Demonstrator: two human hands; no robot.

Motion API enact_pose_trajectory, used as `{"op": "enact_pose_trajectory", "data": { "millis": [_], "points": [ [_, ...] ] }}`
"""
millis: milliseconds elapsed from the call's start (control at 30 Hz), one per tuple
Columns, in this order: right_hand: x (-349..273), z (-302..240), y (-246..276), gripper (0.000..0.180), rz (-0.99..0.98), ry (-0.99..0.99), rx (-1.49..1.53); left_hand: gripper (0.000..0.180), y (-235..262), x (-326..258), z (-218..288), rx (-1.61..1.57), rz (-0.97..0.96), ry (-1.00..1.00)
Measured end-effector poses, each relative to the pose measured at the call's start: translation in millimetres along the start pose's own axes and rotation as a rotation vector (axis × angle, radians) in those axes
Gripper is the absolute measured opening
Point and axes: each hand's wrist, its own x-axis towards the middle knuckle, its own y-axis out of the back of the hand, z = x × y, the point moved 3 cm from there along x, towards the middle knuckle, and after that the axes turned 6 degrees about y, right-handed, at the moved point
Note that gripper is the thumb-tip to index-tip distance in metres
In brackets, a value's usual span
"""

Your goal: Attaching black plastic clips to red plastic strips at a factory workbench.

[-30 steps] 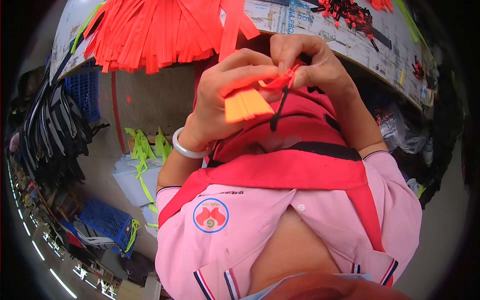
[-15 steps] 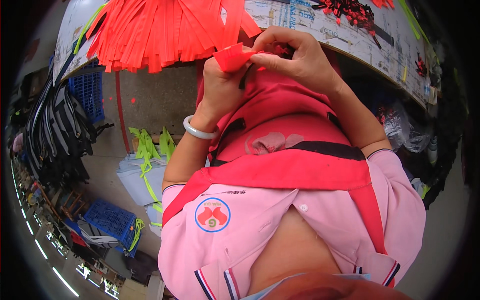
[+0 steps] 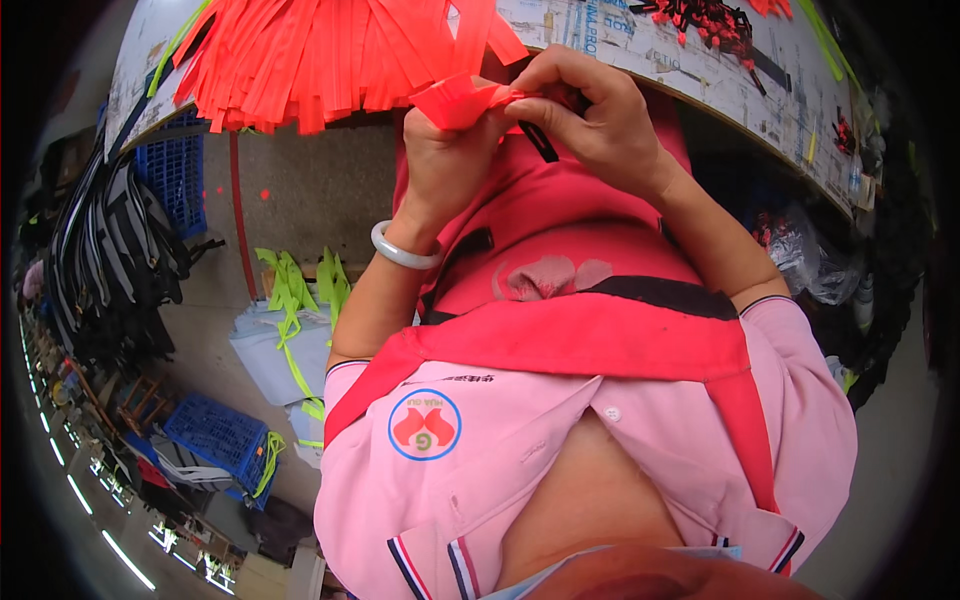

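Scuffed table (image 3: 775, 125), grey floor (image 3: 205, 300), hand-held orange strips (image 3: 450, 103)

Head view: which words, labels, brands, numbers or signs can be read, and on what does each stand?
Pink shirt, round blue-ringed badge: lettering, not copied here.
Shirt, by the red apron: dark print, too small to read.
White tabletop: blue printing, partly cut off, not copied here.
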Motion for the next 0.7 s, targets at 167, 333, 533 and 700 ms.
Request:
{"op": "enact_pose_trajectory", "data": {
  "millis": [167, 333, 533, 700],
  "points": [
    [-5, 5, 1, 0.012, -0.007, -0.056, 0.066, 0.014, 1, 3, -5, 0.096, 0.008, -0.005],
    [-5, -4, -1, 0.011, -0.020, -0.004, 0.008, 0.014, 4, 0, -5, 0.041, -0.064, 0.126],
    [-5, 11, -4, 0.015, -0.061, -0.047, -0.005, 0.015, 4, 0, -6, 0.144, -0.008, 0.085],
    [-6, 22, -1, 0.017, -0.053, -0.181, 0.069, 0.012, 12, 4, -7, 0.027, -0.051, 0.246]
  ]
}}
